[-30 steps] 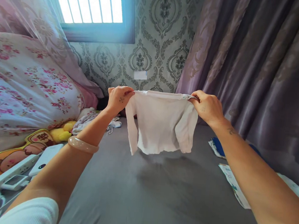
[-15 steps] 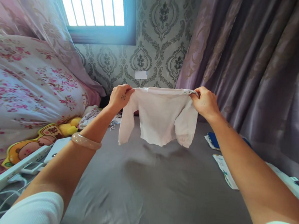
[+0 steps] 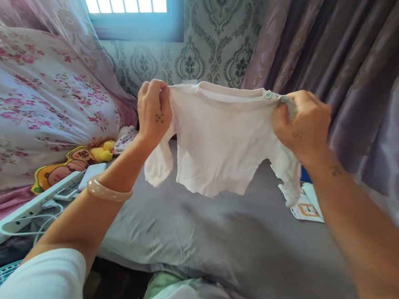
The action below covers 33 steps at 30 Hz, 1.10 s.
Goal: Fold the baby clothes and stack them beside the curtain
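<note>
A small white long-sleeved baby top (image 3: 220,142) hangs spread in the air above a grey bed sheet (image 3: 220,242). My left hand (image 3: 153,108) is closed on its left shoulder. My right hand (image 3: 303,125) is closed on its right shoulder, by a small snap button. Both sleeves dangle down at the sides. A pale bangle (image 3: 108,191) sits on my left wrist.
A floral quilt (image 3: 35,106) is piled at the left, with a yellow cartoon cushion (image 3: 61,171), a white power strip (image 3: 31,206) and a phone-like device below it. Papers or booklets (image 3: 303,204) lie on the right. Purple curtains hang behind. More small clothes lie near the wall.
Both hands have lifted the top higher and drawn it closer to me. The view has pulled back, so the bed's near edge now shows.
</note>
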### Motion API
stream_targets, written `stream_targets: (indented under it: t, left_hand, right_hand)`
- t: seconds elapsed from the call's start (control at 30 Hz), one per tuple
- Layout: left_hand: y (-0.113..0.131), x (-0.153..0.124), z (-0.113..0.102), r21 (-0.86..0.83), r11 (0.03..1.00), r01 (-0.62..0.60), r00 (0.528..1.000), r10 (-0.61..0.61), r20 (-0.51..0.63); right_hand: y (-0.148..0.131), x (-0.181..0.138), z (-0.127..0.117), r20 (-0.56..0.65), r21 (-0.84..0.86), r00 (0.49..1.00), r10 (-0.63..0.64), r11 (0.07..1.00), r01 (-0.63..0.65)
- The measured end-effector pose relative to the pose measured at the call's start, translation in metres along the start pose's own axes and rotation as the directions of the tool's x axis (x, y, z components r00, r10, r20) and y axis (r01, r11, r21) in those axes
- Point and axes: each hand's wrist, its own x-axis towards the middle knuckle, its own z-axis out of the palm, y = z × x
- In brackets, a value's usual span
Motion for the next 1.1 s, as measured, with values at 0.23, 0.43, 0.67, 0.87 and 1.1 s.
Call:
stream_targets:
  t: [0.23,0.43,0.67,0.87,1.1]
  left_hand:
    - [-0.014,0.016,-0.008,0.151,0.963,-0.223,0.961,0.191,0.200]
    - [-0.075,-0.050,0.068,0.271,0.890,-0.367,0.828,0.180,0.531]
    - [-0.131,-0.158,0.146,0.296,0.929,-0.222,0.640,-0.090,0.763]
    - [-0.147,-0.192,0.165,0.345,0.922,-0.176,0.618,-0.169,0.768]
    - [-0.163,-0.200,0.180,0.371,0.908,-0.193,0.591,-0.195,0.783]
  right_hand:
    - [0.008,0.015,0.004,0.165,-0.065,0.986,0.003,0.998,0.008]
    - [0.036,-0.018,0.112,0.527,-0.141,0.839,0.138,0.987,-0.074]
    - [0.052,-0.092,0.213,0.751,-0.120,0.650,0.120,0.992,-0.045]
    - [0.058,-0.113,0.244,0.781,-0.110,0.620,0.078,0.994,0.014]
    - [0.064,-0.127,0.275,0.819,-0.103,0.570,0.071,0.994,0.025]
